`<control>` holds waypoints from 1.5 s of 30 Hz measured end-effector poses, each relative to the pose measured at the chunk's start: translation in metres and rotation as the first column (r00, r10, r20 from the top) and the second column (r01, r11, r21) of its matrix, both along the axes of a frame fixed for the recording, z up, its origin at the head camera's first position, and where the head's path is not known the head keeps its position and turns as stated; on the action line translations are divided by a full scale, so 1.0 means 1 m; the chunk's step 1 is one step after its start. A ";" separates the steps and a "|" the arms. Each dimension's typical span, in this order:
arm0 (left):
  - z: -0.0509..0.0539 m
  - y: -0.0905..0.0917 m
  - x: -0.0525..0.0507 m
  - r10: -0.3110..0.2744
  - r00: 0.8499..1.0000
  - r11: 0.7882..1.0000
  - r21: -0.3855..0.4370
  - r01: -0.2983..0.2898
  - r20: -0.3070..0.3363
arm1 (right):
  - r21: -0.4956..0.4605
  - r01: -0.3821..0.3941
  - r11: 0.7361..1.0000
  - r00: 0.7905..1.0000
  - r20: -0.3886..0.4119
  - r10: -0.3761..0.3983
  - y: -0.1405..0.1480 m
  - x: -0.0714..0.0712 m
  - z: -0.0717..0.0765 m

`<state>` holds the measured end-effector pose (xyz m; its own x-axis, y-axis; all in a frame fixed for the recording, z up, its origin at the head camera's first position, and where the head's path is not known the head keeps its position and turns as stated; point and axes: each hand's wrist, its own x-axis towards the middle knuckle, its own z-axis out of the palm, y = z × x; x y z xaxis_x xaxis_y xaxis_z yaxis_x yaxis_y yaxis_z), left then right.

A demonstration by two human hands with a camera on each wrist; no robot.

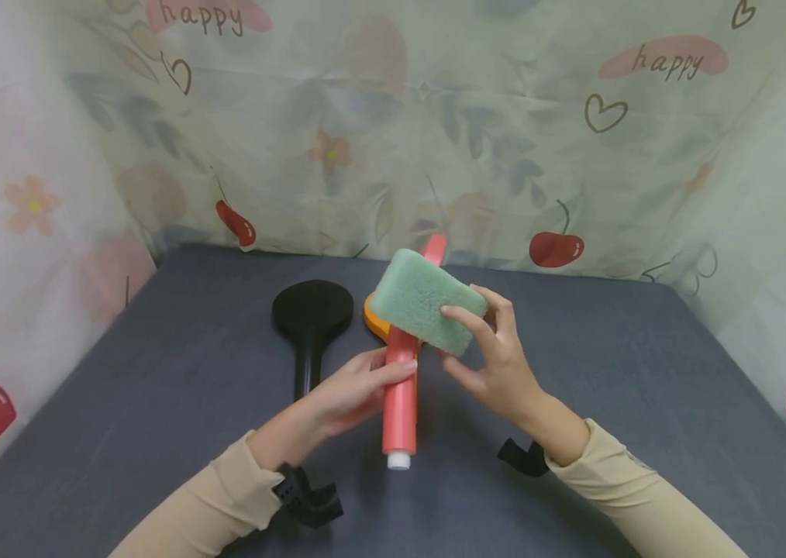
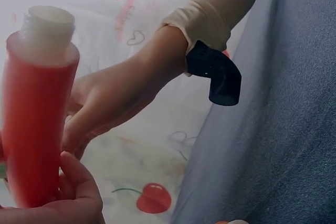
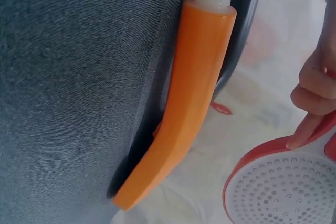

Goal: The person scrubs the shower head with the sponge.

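Note:
My left hand (image 1: pixel 360 387) grips the handle of a coral-red shower head (image 1: pixel 401 411), its white threaded end pointing toward me. A light green sponge (image 1: pixel 421 298) lies over the back of the head, hiding most of it. Pinched between the thumb and fingers of my right hand (image 1: pixel 501 360), the sponge tilts down to the right. The right wrist view shows the shower head's white, perforated spray face (image 3: pixel 286 190) with a red rim. In the left wrist view, the left fingers (image 2: pixel 79 182) curl around the red handle (image 2: pixel 37 114).
An orange shower head (image 3: pixel 191 77) lies on the table, mostly hidden behind the held one in the head view. A black shower head (image 1: pixel 312 310) lies to its left. The dark grey table (image 1: pixel 609 364) is enclosed by printed curtains (image 1: pixel 421 155). Black camera mounts (image 2: pixel 215 72) sit on both wrists.

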<state>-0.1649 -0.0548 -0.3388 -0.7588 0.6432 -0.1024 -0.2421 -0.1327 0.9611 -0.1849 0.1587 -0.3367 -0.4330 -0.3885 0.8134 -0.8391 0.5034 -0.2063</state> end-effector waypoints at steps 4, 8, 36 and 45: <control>-0.003 0.000 0.000 0.008 0.998 1.000 -0.012 -0.008 -0.059 | 0.016 -0.010 1.000 0.999 0.031 0.010 0.002 0.000 -0.001; -0.003 0.001 0.002 0.047 0.994 0.997 -0.055 -0.052 -0.095 | 0.043 -0.029 0.999 0.998 0.055 0.026 0.003 0.000 0.000; 0.000 0.004 0.007 -0.046 0.995 0.998 -0.049 0.042 -0.085 | -0.027 0.233 0.972 0.972 0.039 -0.232 0.026 -0.021 0.015; -0.002 0.004 0.006 -0.040 0.997 0.997 -0.073 0.035 -0.072 | 0.007 0.211 0.978 0.977 0.037 -0.211 0.017 -0.015 0.012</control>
<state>-0.1594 -0.0513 -0.3407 -0.7416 0.6642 -0.0941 -0.1739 -0.0549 0.9832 -0.1995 0.1752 -0.3244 -0.5354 -0.2881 0.7939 -0.7059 0.6688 -0.2333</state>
